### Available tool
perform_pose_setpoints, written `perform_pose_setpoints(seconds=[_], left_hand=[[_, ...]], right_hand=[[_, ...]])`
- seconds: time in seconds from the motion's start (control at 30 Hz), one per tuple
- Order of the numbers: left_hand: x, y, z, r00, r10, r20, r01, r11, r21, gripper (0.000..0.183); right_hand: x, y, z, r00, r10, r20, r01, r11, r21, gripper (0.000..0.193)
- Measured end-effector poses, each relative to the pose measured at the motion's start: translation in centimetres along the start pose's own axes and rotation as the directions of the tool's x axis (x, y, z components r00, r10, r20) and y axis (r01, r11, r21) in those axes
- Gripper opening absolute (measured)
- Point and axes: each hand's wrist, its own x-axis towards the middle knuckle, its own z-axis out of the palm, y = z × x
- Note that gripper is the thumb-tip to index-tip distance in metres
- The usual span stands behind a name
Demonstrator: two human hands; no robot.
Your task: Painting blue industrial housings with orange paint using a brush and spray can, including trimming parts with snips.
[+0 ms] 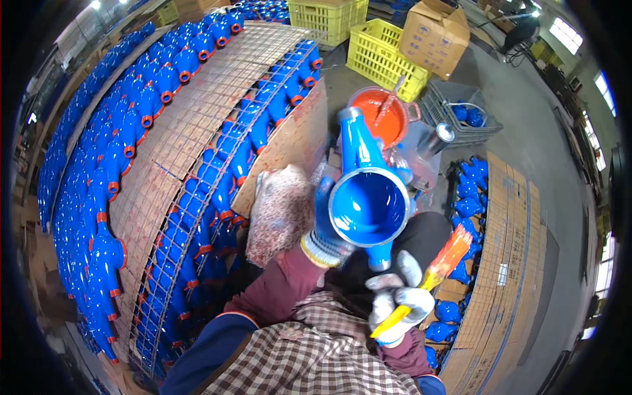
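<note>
My left hand [322, 220], in a stained glove with a striped cuff, grips a glossy blue painted metal casting [361, 150] by its side. The casting's wide round mouth faces up toward me; its bare rim looks grey. One narrow neck points away from me, and a shorter one points toward my lap. Below and right of it, my right hand [398, 303], in a whitish glove, is closed around a paintbrush [431, 276]. The brush has a yellow handle, and its orange-red bristles point up and right, apart from the casting. The left fingers are partly hidden behind the casting.
Beyond the casting stands a pot of orange-red paint [368, 99] with a stick-like tool in it. Rows of blue castings with red rims [161, 99] and a wire mesh rack [197, 171] fill the left. Cardboard [497, 276] lies right; yellow crates [378, 56] stand behind.
</note>
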Motion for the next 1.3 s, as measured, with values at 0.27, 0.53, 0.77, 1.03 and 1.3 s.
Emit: perform_pose_setpoints(seconds=[0.27, 0.53, 0.77, 1.03, 1.3], left_hand=[[1.5, 6.8, 0.0, 0.988, 0.131, -0.085, -0.054, 0.795, 0.604, 0.114], [0.8, 9.4, -8.6, 0.943, 0.212, -0.255, -0.093, 0.907, 0.411, 0.087], [0.5, 10.7, -11.5, 0.851, 0.300, -0.430, -0.183, 0.938, 0.293, 0.062], [1.8, 11.0, -12.8, 0.697, 0.443, -0.564, -0.243, 0.886, 0.396, 0.058], [2.1, 10.9, -13.5, 0.797, 0.404, -0.449, -0.269, 0.903, 0.336, 0.068]], right_hand=[[6.2, 1.5, 0.4, 0.854, 0.187, -0.485, -0.199, 0.980, 0.027, 0.066], [12.4, 8.2, -4.6, 0.833, 0.305, -0.461, -0.395, 0.912, -0.110, 0.038], [26.4, 22.3, -14.4, 0.939, -0.177, -0.296, -0.146, 0.572, -0.807, 0.035], [26.7, 31.5, -16.3, 0.840, 0.003, -0.542, -0.407, 0.664, -0.627, 0.084], [27.5, 25.7, -13.9, 0.959, 0.108, -0.263, -0.226, 0.850, -0.476, 0.078]])
